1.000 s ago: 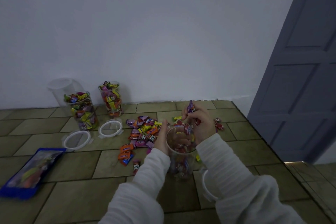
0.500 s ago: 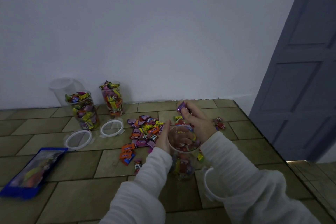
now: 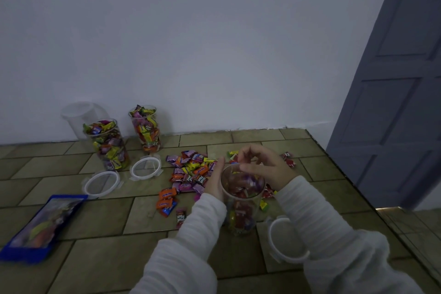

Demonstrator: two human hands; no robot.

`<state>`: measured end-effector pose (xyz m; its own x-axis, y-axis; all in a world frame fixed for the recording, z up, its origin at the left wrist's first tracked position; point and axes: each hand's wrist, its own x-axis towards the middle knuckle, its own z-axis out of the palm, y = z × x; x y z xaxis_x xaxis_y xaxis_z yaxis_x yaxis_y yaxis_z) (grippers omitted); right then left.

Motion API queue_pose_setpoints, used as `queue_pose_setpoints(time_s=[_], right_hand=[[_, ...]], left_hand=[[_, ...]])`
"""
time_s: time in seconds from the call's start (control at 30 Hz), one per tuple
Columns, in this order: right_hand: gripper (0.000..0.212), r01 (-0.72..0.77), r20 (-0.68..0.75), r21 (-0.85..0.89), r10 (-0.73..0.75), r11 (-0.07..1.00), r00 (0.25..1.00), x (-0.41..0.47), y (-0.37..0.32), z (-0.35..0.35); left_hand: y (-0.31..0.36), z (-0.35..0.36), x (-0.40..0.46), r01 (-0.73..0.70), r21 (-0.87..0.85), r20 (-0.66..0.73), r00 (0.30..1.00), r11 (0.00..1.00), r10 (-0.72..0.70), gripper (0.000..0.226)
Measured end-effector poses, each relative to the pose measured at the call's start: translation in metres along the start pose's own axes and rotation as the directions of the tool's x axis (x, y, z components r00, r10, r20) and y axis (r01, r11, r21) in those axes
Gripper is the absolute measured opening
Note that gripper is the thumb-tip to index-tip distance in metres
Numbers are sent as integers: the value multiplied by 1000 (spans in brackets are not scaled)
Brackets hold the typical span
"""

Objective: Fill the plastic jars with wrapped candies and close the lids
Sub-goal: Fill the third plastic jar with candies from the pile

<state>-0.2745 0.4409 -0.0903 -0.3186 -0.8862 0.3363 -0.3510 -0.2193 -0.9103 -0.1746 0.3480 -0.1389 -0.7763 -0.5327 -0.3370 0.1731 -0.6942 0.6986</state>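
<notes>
Olive-brown tiled floor [image 3: 100,222], met by a pale bare wall [image 3: 214,43]; grey panelled door [image 3: 393,102] at the right edge.

Counted four clear plastic jars, all upright and unlidded. Near jar [image 3: 242,200] partly filled with wrapped candies, standing on the floor between the two white-sleeved arms. Held by the left hand [image 3: 214,181], pressed against its left wall, thumb straight up beside the rim, fingers wrapped behind and seen only dimly through the plastic. Hovered over the jar's mouth: right hand [image 3: 265,167], fingers loosely curled, thumb close to the forefinger, no candy seen between them.

By the wall, three more jars: wide full jar [image 3: 108,145] heaped to the brim, narrow full jar [image 3: 145,129] also heaped, and behind the wide one an empty jar [image 3: 78,117].

Counted three round white-rimmed lids, all flat on the floor: left lid [image 3: 101,183] just in front of the wide full jar, middle lid [image 3: 145,168] in front of the narrow one, right lid [image 3: 286,241] near the right sleeve, partly covered by it.

Loose candy pile [image 3: 191,169] spread left of the near jar, too many to count; a few red candies [image 3: 290,161] apart, beyond the right hand. One blue packet [image 3: 40,222] lying flat at far left.
</notes>
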Motion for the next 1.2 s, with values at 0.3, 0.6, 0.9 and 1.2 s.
queue_pose_setpoints(time_s=[0.3, 0.6, 0.9, 1.2], right_hand=[[17, -124, -249, 151, 159, 981, 955, 8, 29, -24], [12, -487, -503, -93, 381, 868, 776, 10, 101, -61], [79, -572, -378, -688, 452, 446, 808, 23, 150, -90], [79, -343, -209, -908, 450, 240, 868, 48, 175, -82]], left_hand=[[2, -7, 1, 134, 39, -3, 991, 990, -134, 69], [10, -9, 48, -175, 775, 36, 971, 607, 235, 10], [-2, 3, 120, -95, 896, 193, 963, -433, 190, 56], [-12, 3, 160, 15, 789, 106, 981, -615, 160, 54]])
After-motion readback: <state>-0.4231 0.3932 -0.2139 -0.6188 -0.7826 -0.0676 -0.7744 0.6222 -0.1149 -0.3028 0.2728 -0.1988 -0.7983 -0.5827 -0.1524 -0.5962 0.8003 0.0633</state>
